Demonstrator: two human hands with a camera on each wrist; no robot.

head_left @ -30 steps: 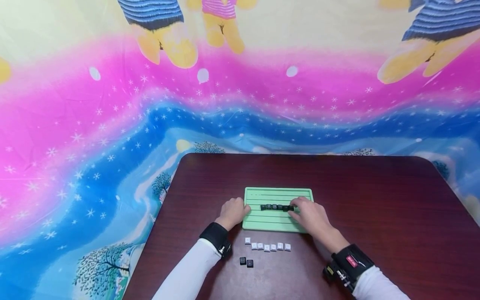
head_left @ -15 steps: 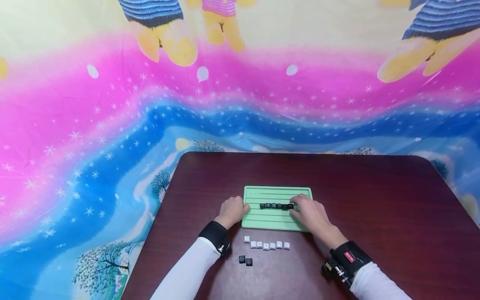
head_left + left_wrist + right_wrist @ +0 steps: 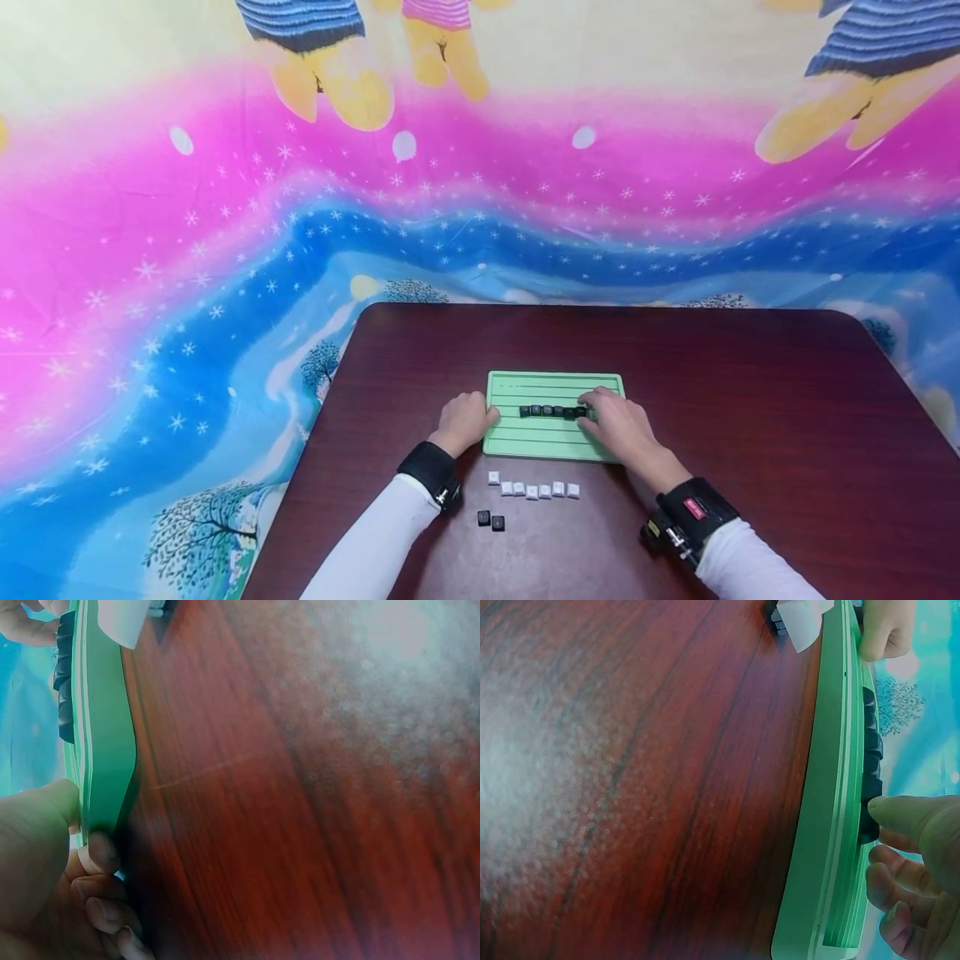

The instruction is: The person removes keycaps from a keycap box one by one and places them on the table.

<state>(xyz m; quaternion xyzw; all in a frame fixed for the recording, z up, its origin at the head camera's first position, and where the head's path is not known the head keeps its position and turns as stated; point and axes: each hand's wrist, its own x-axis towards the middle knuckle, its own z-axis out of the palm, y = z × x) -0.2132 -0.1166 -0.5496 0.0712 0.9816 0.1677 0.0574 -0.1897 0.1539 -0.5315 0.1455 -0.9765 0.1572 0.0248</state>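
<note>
A light green ridged tray lies on the dark table, with a row of several black keycaps along one of its middle slots. My left hand grips the tray's left edge; in the left wrist view the thumb lies on the rim and the other fingers curl against the tray's end. At the row's right end, my right hand pinches a black keycap, its thumb on the near side. The index fingertip is partly hidden behind the keycap.
In front of the tray lies an uneven line of several white keycaps. Two loose black keycaps sit nearer the person. A printed cloth hangs behind the table's far edge.
My right wrist has shifted slightly forward and to the left, while the fingers stay at the row's right end. The left hand keeps its hold on the tray.
</note>
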